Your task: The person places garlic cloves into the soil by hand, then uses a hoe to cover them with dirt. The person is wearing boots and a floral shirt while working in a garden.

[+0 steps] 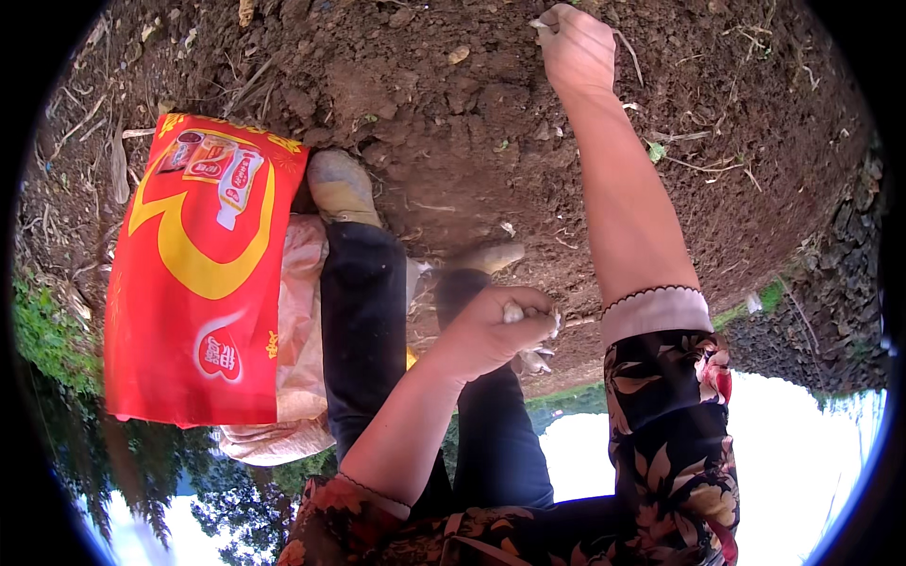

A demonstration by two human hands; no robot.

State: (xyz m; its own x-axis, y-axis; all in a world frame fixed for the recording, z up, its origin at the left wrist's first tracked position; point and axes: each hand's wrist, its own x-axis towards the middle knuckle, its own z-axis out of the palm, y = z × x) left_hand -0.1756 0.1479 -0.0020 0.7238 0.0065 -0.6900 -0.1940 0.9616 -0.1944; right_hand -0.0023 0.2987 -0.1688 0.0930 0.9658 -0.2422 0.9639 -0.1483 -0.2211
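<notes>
My left hand point(495, 329) is curled around several whitish garlic cloves point(512, 312), in front of my dark-trousered knee. More pale pieces point(534, 359) stick out below its fingers. Farther out, my right hand point(577, 53) is at the surface of the brown soil point(453, 120). Its fingertips pinch a small pale clove point(539, 24), mostly hidden by the fingers. Whether the clove touches the ground, I cannot tell.
On the left, a red printed bag point(191, 283) with yellow writing lies over a pale sack point(304, 283). My muddy shoe point(345, 187) stands beside it; the other shoe point(495, 257) is partly blurred. Dry stalks point(119, 166) and a green leaf point(657, 151) lie on the soil.
</notes>
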